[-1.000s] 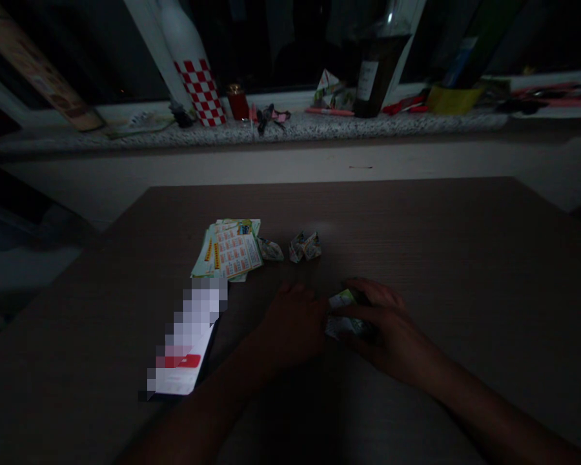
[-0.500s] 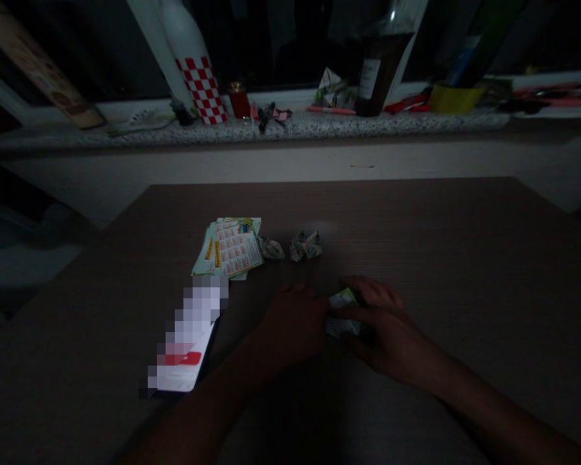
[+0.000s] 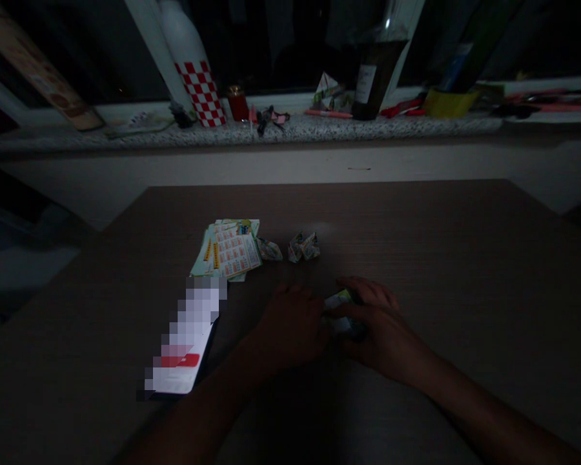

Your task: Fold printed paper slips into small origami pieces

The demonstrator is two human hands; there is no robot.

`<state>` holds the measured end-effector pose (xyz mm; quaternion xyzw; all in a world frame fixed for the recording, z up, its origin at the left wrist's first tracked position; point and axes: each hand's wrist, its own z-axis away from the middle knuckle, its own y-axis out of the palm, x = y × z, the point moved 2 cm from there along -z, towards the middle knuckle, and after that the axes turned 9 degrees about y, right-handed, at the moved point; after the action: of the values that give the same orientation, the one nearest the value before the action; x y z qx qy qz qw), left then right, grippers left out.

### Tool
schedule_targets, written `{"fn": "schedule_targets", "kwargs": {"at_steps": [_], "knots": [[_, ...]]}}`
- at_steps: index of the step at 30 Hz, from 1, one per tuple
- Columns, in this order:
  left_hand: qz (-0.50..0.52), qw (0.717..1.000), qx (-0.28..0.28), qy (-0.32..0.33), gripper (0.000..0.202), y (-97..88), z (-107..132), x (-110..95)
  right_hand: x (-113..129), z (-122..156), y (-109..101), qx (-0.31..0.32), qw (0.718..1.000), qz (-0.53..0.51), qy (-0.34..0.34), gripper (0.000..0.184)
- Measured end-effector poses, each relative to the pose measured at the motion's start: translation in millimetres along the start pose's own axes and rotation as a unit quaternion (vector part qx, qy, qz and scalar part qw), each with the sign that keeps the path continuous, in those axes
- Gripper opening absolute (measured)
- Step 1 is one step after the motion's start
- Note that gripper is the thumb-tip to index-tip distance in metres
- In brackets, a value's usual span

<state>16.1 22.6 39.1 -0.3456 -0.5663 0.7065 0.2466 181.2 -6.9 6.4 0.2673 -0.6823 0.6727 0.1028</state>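
Note:
Both my hands rest on the dark wooden table point(image 3: 440, 245) around a small folded piece of printed paper point(image 3: 337, 311). My left hand point(image 3: 290, 326) is curled, its fingertips pressed against the paper's left side. My right hand point(image 3: 377, 326) wraps round the paper from the right, fingers bent over it. Two finished little folded paper shapes point(image 3: 304, 247) and a third small one point(image 3: 270, 249) lie further back. A stack of printed paper sheets point(image 3: 227, 248) lies to their left.
A long white leaflet point(image 3: 186, 342) lies at the left near the table's front. Behind the table a stone windowsill point(image 3: 290, 129) holds a red-and-white checked bottle point(image 3: 196, 71), a dark bottle point(image 3: 375, 71), a red jar point(image 3: 237, 102) and pens. The scene is dim.
My hands have shifted slightly closer together over the folded paper, covering more of it. Nothing else on the table has moved.

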Motion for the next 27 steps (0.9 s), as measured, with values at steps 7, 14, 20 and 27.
{"fn": "schedule_targets", "kwargs": {"at_steps": [7,14,20,27], "knots": [[0.007,0.999,-0.025,-0.046,0.036,6.4,1.9,-2.5,-5.9,1.5,-4.2,0.021,0.999,0.007,-0.036,0.039],[0.010,0.998,-0.011,-0.067,0.037,6.3,-1.9,-2.3,-6.8,0.0,-4.6,0.029,0.999,0.012,-0.032,0.041],[0.011,0.995,0.027,-0.091,0.033,-0.5,-1.9,5.7,-7.5,0.0,-4.2,0.021,0.999,0.009,-0.045,0.042],[0.035,0.992,0.037,-0.115,0.025,-3.7,4.2,20.9,-6.8,0.0,-5.7,0.035,0.999,0.011,-0.036,0.043]]}}
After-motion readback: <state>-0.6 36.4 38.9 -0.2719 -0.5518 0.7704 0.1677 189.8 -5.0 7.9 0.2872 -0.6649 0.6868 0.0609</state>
